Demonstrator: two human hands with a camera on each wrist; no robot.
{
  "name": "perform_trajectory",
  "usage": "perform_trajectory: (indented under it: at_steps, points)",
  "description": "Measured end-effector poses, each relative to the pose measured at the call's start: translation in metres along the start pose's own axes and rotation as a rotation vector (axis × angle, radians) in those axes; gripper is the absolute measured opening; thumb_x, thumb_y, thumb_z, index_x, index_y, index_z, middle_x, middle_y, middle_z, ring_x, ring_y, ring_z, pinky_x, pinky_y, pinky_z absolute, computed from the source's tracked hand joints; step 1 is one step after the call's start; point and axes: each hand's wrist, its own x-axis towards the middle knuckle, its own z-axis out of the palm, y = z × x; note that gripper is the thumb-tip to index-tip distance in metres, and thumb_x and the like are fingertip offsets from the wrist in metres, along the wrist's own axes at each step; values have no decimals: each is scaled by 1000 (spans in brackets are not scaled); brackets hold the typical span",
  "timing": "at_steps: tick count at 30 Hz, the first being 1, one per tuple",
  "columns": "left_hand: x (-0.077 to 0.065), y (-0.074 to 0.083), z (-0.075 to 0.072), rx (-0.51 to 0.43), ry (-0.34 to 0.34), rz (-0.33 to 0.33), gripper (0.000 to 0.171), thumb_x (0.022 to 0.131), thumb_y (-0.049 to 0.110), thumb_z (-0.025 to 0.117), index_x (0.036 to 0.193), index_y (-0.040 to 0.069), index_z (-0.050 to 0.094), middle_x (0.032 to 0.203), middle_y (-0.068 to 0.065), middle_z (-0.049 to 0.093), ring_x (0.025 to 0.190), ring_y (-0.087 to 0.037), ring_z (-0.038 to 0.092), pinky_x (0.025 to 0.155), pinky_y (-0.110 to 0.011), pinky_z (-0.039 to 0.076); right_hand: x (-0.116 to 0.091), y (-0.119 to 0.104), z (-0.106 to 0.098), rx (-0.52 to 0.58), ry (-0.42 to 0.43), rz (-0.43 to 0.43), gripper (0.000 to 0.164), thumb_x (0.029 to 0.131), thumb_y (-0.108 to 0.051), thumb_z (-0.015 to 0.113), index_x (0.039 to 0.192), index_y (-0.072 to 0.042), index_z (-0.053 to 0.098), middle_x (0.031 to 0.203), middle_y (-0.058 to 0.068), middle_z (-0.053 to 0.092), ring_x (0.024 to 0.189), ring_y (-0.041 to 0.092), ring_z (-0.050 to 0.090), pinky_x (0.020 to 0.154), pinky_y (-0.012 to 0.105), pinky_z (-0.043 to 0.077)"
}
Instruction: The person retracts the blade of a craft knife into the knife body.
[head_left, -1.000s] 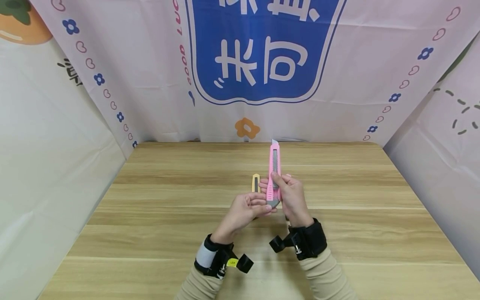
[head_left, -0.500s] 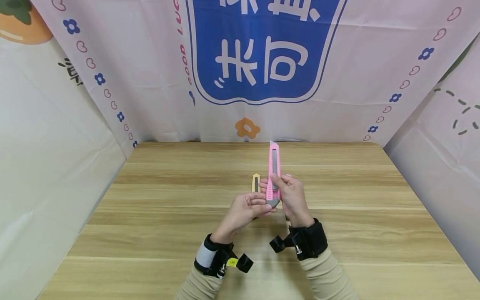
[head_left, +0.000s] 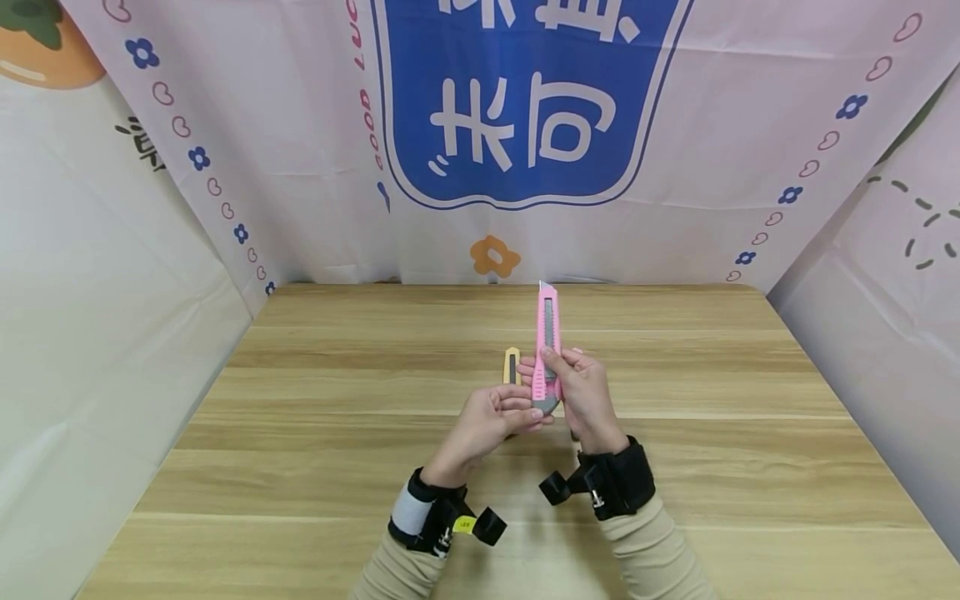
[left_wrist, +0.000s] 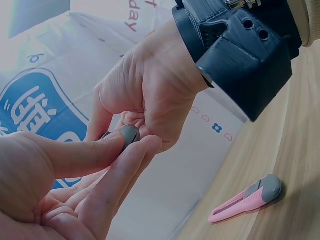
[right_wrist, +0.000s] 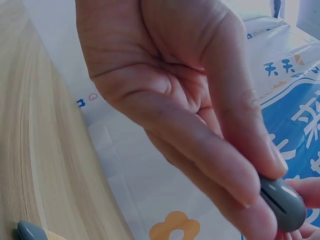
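A pink utility knife (head_left: 542, 333) with a short length of blade out at its top is held up over the table, tip pointing away. My left hand (head_left: 487, 421) pinches its grey butt end (left_wrist: 130, 134) between thumb and fingers. Higher on the body, my right hand (head_left: 588, 392) grips it with the thumb on its front face, near the grey slider strip. On the table behind my left hand lies a yellow utility knife (head_left: 512, 367), partly covered. The left wrist view shows a second pink utility knife (left_wrist: 245, 200) on the table, mostly hidden under my right hand in the head view.
The wooden table (head_left: 337, 358) runs back to a printed cloth (head_left: 315, 192) hanging behind it. More cloth hangs along both sides. Each wrist carries a black strap with a small camera, such as the right wrist's camera (head_left: 555, 488).
The held pink knife has tilted slightly, its tip shifting a little to the left. Both hands stay almost in place, and the knives on the table have not moved.
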Motion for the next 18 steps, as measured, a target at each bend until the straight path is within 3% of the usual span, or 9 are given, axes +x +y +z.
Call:
perform_trajectory:
  at_steps: [8, 12, 18]
  points:
    - [0, -1, 0, -10, -7, 1, 35, 90, -5, 60, 123, -11, 54, 120, -31, 63, 93, -16, 73, 97, -41, 55, 0, -1, 0, -9, 12, 7, 34, 98, -6, 51, 124, 18, 52, 86, 9, 78, 73, 9, 75, 75, 24, 61]
    - [0, -2, -1, 1, -1, 2, 34, 90, -3, 61, 123, -10, 56, 119, -29, 65, 93, -17, 74, 93, -36, 58, 0, -1, 1, -2, 6, 0, 35, 97, -3, 51, 125, 19, 51, 81, 3, 78, 76, 11, 75, 76, 24, 61]
    - [1, -2, -2, 12, 8, -4, 33, 90, 0, 63, 121, -9, 57, 117, -27, 66, 93, -16, 74, 95, -39, 56, -1, 0, 1, 1, 8, -1, 35, 97, -3, 51, 126, 17, 52, 77, -2, 77, 81, 15, 76, 78, 24, 61]
